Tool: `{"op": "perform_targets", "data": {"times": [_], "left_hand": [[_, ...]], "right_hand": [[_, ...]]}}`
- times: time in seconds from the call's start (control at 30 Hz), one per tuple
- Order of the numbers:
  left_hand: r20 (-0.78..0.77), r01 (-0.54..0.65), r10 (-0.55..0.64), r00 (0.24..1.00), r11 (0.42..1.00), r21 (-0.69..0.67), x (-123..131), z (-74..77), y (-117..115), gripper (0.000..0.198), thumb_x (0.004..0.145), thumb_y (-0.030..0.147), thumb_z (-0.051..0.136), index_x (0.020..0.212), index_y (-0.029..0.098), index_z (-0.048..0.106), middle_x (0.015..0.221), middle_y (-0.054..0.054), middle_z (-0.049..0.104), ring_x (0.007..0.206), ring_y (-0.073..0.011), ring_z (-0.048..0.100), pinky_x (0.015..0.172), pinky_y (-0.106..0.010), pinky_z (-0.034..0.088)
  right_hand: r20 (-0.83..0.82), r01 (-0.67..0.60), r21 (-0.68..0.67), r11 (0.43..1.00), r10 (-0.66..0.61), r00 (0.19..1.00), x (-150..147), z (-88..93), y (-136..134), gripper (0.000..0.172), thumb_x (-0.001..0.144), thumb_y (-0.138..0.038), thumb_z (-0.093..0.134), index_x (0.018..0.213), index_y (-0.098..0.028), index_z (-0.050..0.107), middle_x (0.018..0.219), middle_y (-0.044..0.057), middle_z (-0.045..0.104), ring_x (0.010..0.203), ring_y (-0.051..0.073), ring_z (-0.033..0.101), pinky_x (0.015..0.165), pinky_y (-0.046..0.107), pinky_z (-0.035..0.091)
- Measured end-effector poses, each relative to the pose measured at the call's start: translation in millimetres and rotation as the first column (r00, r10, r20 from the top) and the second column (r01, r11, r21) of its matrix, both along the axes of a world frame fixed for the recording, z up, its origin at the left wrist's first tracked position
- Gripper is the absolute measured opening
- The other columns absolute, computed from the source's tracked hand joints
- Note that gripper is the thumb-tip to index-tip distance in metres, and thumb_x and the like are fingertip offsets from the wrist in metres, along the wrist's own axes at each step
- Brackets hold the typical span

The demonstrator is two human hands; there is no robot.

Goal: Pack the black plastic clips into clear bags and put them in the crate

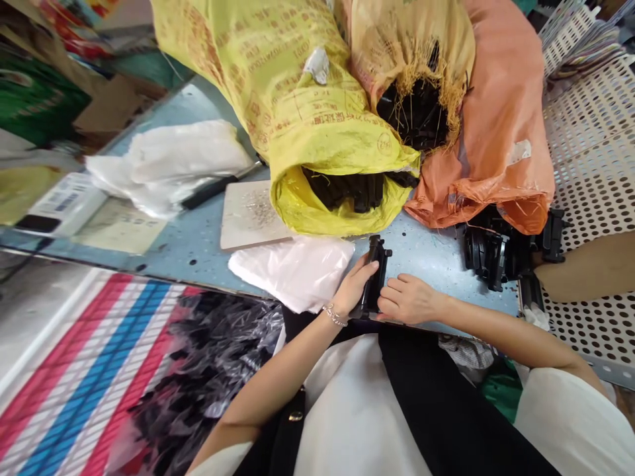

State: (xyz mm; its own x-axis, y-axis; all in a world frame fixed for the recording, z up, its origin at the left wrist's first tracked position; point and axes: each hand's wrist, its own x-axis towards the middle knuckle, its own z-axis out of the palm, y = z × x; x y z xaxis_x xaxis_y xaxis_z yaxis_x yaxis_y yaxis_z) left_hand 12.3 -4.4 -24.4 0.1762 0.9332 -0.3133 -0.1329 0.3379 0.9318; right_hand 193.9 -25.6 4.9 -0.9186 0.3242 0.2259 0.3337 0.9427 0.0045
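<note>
My left hand [356, 285] is closed around a long black plastic part [376, 274] near the table's front edge, thumb lying across it. At the part's lower right is my right hand [407, 299], its fingers curled in; whether they pinch something is hidden. A stack of clear plastic bags [297, 268] lies just left of my left hand. Beyond my hands, a yellow woven sack [327, 142] lies with its mouth toward me, black parts [347, 190] showing inside. Further right, more black parts [491, 248] are heaped before an orange sack [510, 119].
A torn tan sack [411, 39] sits between the other two. On the blue table [198, 254] are a beige board [251, 215], a white plastic bundle [183, 155] and a black-handled tool [211, 192]. A perforated crate [590, 172] and another person's arm [590, 268] are at right.
</note>
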Motion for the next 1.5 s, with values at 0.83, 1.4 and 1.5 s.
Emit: {"op": "perform_targets", "data": {"times": [0.83, 1.4, 1.5], "left_hand": [[0.696, 0.091, -0.064, 0.715, 0.996, -0.001, 24.2, -8.5, 31.3, 0.067, 0.077, 0.066, 0.070, 0.125, 0.020, 0.059, 0.109, -0.010, 0.072, 0.105, -0.0289, 0.069, 0.095, -0.045, 0.053], [0.378, 0.125, -0.027, 0.925, 0.963, -0.237, 20.3, 43.4, -7.8, 0.058, 0.073, 0.050, 0.079, 0.114, 0.023, 0.049, 0.081, 0.003, 0.058, 0.057, -0.0102, 0.054, 0.048, -0.024, 0.045], [0.328, 0.001, 0.083, 0.941, 0.969, -0.248, 18.2, 35.7, -0.5, 0.057, 0.071, 0.054, 0.079, 0.109, 0.022, 0.050, 0.081, 0.004, 0.058, 0.056, -0.0091, 0.055, 0.048, -0.022, 0.046]], "right_hand": [[0.109, -0.071, -0.957, -0.282, -0.573, 0.812, 3.2, -38.6, 40.3, 0.072, 0.094, -0.075, 0.017, 0.086, -0.016, 0.058, 0.062, 0.005, 0.060, 0.046, 0.014, 0.050, 0.042, 0.026, 0.041], [-0.237, 0.391, -0.114, 0.913, -0.408, 0.882, 22.4, 7.3, 86.6, 0.051, 0.105, -0.050, 0.031, 0.073, -0.022, 0.059, 0.070, 0.006, 0.056, 0.069, 0.020, 0.050, 0.064, 0.035, 0.034], [-0.250, 0.468, -0.157, 0.870, -0.493, 0.833, 10.4, 8.1, 65.9, 0.055, 0.107, -0.050, 0.025, 0.076, -0.020, 0.060, 0.069, 0.005, 0.058, 0.066, 0.019, 0.052, 0.064, 0.034, 0.035]]}}
